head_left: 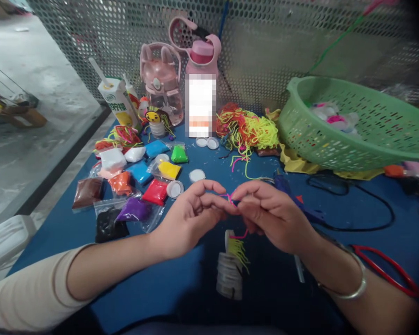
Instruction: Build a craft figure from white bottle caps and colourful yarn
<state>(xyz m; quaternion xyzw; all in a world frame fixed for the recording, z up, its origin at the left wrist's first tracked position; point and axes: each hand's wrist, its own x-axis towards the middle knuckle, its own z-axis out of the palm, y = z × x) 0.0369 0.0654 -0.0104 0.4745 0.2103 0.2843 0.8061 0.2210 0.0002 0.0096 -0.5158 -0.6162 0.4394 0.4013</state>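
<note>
A strand of pink yarn (231,199) is pinched between the fingertips of my left hand (199,211) and my right hand (270,209), which meet above the table. From my right hand the pink strand runs down to a small figure made of stacked clear bottle caps (229,274). Yellow-green yarn strands (238,251) hang from the figure's upright white cap (227,240). The figure sits on the blue table below my hands. Part of the pink yarn is hidden by my fingers.
Bags of coloured clay (156,191) lie to the left. Behind them stand a juice carton (117,104), a finished yellow-faced figure (156,122) and pink bottles (160,70). Yarn (251,130), a green basket (356,149), a glue gun (310,211) and red-handled scissors (387,267) lie right.
</note>
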